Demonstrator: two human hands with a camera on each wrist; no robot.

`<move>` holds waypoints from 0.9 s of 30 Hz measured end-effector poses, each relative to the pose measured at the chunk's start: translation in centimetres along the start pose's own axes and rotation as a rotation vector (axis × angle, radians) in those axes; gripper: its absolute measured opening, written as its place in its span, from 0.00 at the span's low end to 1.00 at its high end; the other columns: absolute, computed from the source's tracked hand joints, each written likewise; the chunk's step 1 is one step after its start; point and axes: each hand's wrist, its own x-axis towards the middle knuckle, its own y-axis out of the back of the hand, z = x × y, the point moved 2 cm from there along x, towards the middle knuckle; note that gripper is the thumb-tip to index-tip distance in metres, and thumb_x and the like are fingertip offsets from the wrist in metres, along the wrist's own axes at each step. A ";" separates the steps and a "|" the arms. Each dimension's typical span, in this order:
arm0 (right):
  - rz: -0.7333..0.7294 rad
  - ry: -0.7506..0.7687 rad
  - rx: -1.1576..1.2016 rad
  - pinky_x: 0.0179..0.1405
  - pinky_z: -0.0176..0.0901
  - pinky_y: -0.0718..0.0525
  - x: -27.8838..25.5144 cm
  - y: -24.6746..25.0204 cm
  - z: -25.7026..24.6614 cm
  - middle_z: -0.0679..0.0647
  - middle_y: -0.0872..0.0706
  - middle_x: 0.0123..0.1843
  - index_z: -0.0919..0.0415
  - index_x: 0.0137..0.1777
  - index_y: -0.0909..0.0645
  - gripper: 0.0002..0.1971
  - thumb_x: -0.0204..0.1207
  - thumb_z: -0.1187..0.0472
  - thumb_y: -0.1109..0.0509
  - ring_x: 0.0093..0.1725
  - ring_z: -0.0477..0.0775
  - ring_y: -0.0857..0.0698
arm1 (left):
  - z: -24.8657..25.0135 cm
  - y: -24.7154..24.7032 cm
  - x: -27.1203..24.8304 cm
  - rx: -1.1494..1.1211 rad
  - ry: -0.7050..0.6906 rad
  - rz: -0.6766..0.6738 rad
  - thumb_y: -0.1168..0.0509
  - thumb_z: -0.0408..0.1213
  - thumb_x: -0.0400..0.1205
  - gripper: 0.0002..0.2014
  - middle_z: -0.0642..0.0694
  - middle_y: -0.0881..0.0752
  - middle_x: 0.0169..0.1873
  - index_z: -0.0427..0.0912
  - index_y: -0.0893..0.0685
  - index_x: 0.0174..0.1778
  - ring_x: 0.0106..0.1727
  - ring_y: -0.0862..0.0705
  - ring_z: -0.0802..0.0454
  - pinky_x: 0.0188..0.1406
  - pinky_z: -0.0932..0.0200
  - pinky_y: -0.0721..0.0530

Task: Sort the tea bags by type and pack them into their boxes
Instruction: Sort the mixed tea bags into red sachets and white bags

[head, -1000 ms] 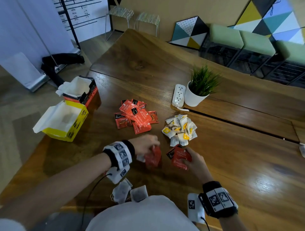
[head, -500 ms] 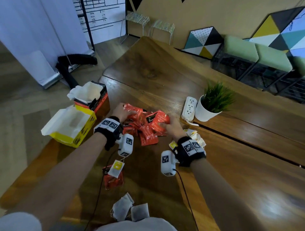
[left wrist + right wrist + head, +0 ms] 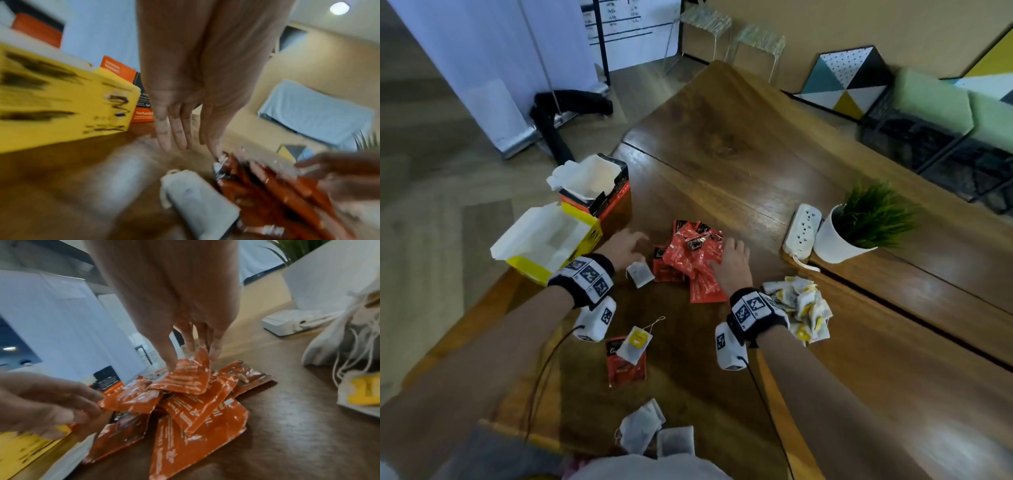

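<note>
A pile of red sachets [image 3: 695, 253] [image 3: 185, 402] lies mid-table. My right hand [image 3: 726, 246] [image 3: 191, 356] is on top of it, thumb and fingertips pinching the raised top sachet [image 3: 185, 378]. My left hand [image 3: 637, 240] [image 3: 185, 146] hovers at the pile's left edge with straight fingers, holding nothing. A loose white tea bag [image 3: 640, 274] [image 3: 197, 198] lies just below it. The open yellow box [image 3: 551, 243] [image 3: 61, 105] and the open red-black box [image 3: 595, 188] stand to the left. White bags with yellow tags [image 3: 801, 305] are heaped on the right.
A red sachet [image 3: 625, 368] with a yellow-tagged bag [image 3: 635, 344] on it lies nearer me. Two plain bags [image 3: 640, 428] sit at the near edge. A white power strip [image 3: 803, 229] and a potted plant [image 3: 859, 226] stand at the right. The table edge runs close beside the boxes.
Both hands have gone from near my body, where they held red sachets, up to the red pile. The left hand's fingers have since straightened and let go.
</note>
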 end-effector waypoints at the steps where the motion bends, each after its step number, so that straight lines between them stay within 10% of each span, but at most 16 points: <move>1: 0.032 0.060 -0.028 0.74 0.50 0.34 -0.9 0.2 -0.3 0.62 0.30 0.70 0.65 0.73 0.36 0.26 0.78 0.60 0.33 0.72 0.61 0.34 | -0.7 -0.5 -0.4 0.051 -0.001 -0.052 0.35 0.35 0.80 0.24 0.34 0.28 0.67 0.41 0.30 0.73 0.70 0.28 0.37 0.69 0.48 0.29; 5: -0.014 0.449 -0.171 0.77 0.51 0.35 -8.3 -0.9 -1.3 0.57 0.32 0.75 0.57 0.74 0.35 0.26 0.77 0.64 0.33 0.75 0.56 0.34 | -1.3 -2.3 -1.8 0.212 -0.017 -0.070 0.31 0.39 0.77 0.21 0.37 0.29 0.62 0.40 0.26 0.65 0.66 0.30 0.39 0.66 0.46 0.27; 9: -0.147 0.743 -0.295 0.57 0.49 0.15 -15.7 -3.1 0.4 0.56 0.21 0.66 0.53 0.64 0.26 0.21 0.71 0.61 0.30 0.64 0.56 0.21 | -1.1 -2.3 -2.9 0.192 -0.050 0.034 0.35 0.40 0.80 0.11 0.40 0.26 0.56 0.40 0.23 0.54 0.62 0.28 0.44 0.57 0.48 0.24; 13: -0.447 0.965 -0.280 0.49 0.47 0.15 -19.4 -5.1 2.5 0.58 0.27 0.71 0.51 0.71 0.32 0.27 0.72 0.58 0.28 0.62 0.58 0.23 | 0.0 -0.9 -5.7 -0.024 -0.136 0.227 0.33 0.36 0.79 0.06 0.46 0.21 0.48 0.40 0.21 0.49 0.49 0.22 0.49 0.43 0.59 0.25; 18: -0.527 1.238 -0.504 0.57 0.47 0.19 -21.4 -7.0 1.9 0.59 0.37 0.80 0.43 0.76 0.39 0.30 0.75 0.52 0.33 0.73 0.60 0.30 | 0.5 -1.6 -10.3 -0.014 -0.222 -0.210 0.32 0.32 0.77 0.20 0.52 0.21 0.50 0.50 0.23 0.64 0.53 0.22 0.56 0.45 0.71 0.27; 27: -0.532 0.999 -0.295 0.32 0.43 0.26 -21.1 -5.9 2.7 0.56 0.31 0.61 0.48 0.58 0.25 0.12 0.76 0.60 0.34 0.55 0.55 0.33 | 0.1 -6.8 -12.6 0.326 -0.344 -0.372 0.38 0.27 0.80 0.22 0.47 0.34 0.67 0.49 0.27 0.68 0.59 0.23 0.51 0.51 0.65 0.25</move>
